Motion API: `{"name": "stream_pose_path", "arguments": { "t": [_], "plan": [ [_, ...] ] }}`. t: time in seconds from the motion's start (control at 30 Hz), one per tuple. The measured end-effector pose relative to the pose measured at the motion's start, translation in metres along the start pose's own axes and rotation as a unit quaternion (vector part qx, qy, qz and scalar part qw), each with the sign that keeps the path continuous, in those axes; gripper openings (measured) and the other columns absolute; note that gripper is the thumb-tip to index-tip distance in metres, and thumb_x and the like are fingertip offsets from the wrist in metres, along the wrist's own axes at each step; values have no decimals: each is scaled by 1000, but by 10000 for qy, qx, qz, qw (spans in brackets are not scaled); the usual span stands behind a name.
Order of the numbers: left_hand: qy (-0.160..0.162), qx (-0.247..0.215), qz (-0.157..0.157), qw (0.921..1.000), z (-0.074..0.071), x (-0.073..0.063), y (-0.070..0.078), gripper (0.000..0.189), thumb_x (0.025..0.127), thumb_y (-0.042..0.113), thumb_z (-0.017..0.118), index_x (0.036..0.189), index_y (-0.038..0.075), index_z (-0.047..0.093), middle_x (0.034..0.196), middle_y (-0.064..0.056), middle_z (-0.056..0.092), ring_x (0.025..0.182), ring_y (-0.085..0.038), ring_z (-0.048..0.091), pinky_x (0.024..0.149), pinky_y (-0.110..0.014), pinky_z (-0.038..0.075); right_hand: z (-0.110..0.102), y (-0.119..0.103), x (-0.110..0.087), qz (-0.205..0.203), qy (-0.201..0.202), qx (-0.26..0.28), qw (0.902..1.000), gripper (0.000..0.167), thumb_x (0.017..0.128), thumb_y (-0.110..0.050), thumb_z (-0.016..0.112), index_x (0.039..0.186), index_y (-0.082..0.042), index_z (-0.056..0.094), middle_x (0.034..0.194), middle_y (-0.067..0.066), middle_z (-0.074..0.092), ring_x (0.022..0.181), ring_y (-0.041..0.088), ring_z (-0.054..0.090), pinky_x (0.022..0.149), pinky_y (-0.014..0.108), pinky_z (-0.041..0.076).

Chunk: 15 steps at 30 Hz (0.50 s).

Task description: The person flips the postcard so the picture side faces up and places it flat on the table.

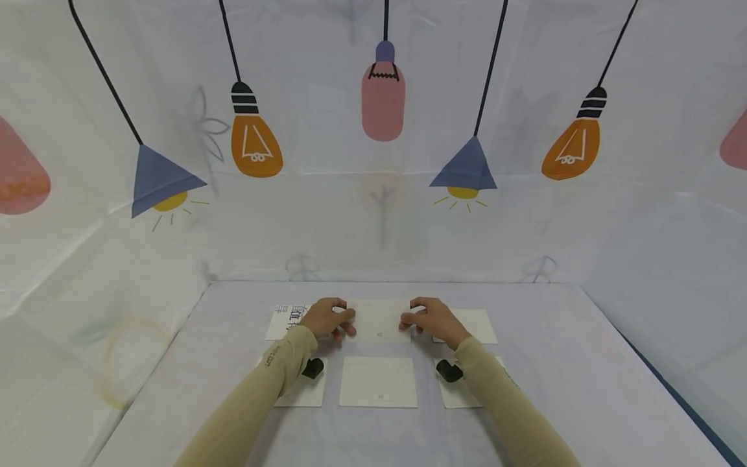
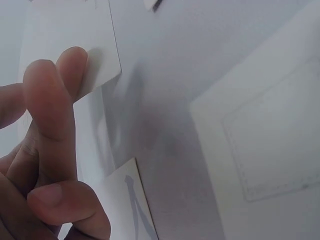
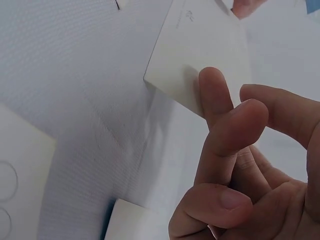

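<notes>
A blank cream card (image 1: 379, 318) with a tiny mark near its bottom edge is raised off the table in the back middle. My left hand (image 1: 329, 318) pinches its left edge, and my right hand (image 1: 434, 321) pinches the right edge. In the left wrist view the card (image 2: 70, 30) shows behind the fingers (image 2: 47, 105). Seen from the right wrist, a fingertip lies against the card (image 3: 182, 60), with a shadow beside it. Below the card, nearer me, lies another blank card (image 1: 378, 383).
A card with dark blue characters (image 1: 283, 318) lies back left, partly under my left hand. Other pale cards lie back right (image 1: 475, 324), front left (image 1: 306, 392) and front right (image 1: 461, 394). Behind the white table (image 1: 525, 415) hangs a lamp-printed sheet (image 1: 327, 214).
</notes>
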<state>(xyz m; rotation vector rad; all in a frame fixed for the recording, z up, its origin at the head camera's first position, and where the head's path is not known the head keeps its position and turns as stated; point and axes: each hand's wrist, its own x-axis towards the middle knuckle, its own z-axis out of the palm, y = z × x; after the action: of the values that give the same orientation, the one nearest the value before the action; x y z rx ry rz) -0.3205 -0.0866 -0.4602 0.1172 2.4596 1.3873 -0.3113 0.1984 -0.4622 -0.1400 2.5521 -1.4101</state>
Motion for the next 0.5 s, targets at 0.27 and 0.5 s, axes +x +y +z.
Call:
{"name": "stream_pose_path", "arguments": {
  "t": [0.27,0.5],
  "plan": [
    [84,149,75,9998,3,-5,2,55,102,46,59,135,3,55,83,1,76,62,-22,67,82,-34,43,-2,-5,-3,-95,-23,-210,9997,49,101,-47,59,126,-5,63,89,-2,77,74,20,64,73,34,42],
    [184,367,257,9988,5,-7,2,55,101,51,56,130,4,57,86,1,76,69,-22,66,75,-33,44,-3,-6,-6,-29,32,-90,9999,51,102,-53,54,119,-7,67,91,-2,77,76,19,63,70,35,41]
  ]
}}
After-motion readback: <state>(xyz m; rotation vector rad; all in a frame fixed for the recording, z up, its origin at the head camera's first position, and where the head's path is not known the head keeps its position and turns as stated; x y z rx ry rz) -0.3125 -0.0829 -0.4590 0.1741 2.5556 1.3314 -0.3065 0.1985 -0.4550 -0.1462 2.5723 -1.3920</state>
